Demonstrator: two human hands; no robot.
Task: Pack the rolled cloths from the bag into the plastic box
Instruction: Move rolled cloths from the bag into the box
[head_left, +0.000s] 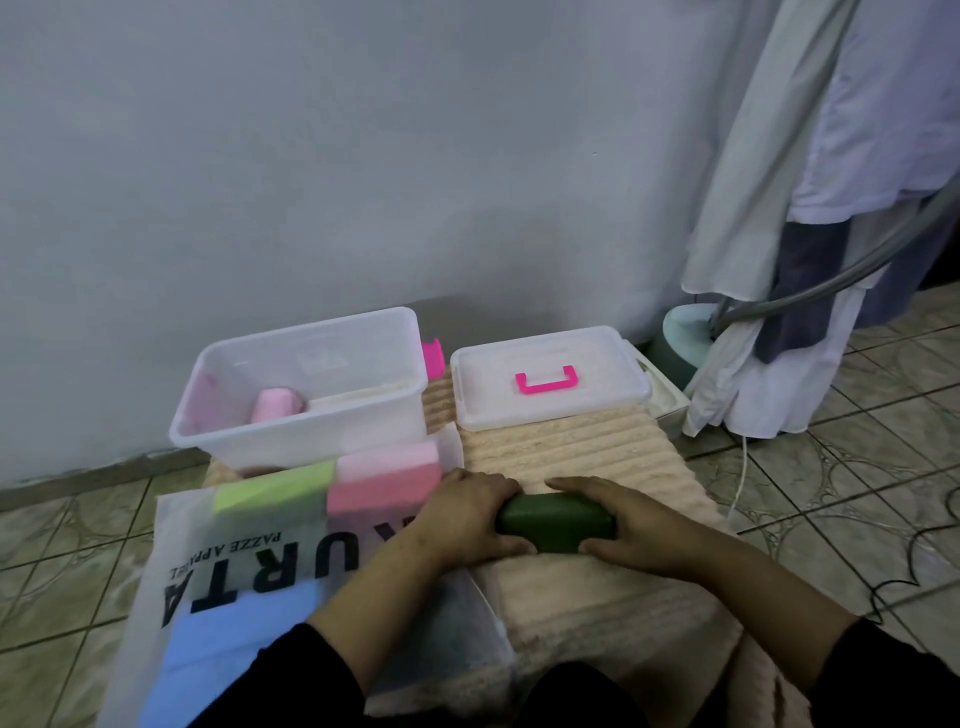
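Head view, items as follows.

Dark green rolled cloth (556, 521): lying crosswise on the peach ribbed mat (582, 457), gripped at both ends.

Left hand (465, 512): cupping the roll's left end, fingers curling together over the top, thumb pressing in from the near side.

Right hand (621, 525): clamping the right end, fingers reaching along the far top edge, thumb tucking under the near edge. The roll's middle is showing between the two hands.

Plastic box (306, 384): clear, lidless, sitting at the far left of the mat beside the wall. A pink rolled cloth (275, 405) is lying inside on the floor of the box, toward the left.

Lid (550, 376): clear with a pink handle (545, 382), resting flat to the right of the box, well apart from the hands.

Bag (239, 587): translucent white with black lettering, lying to the left of the hands, partly under the left forearm. Pink cloths (387, 478), a light green cloth (275, 491) and a blue cloth (228, 649) are showing through it; whether these are rolled or folded is unclear.
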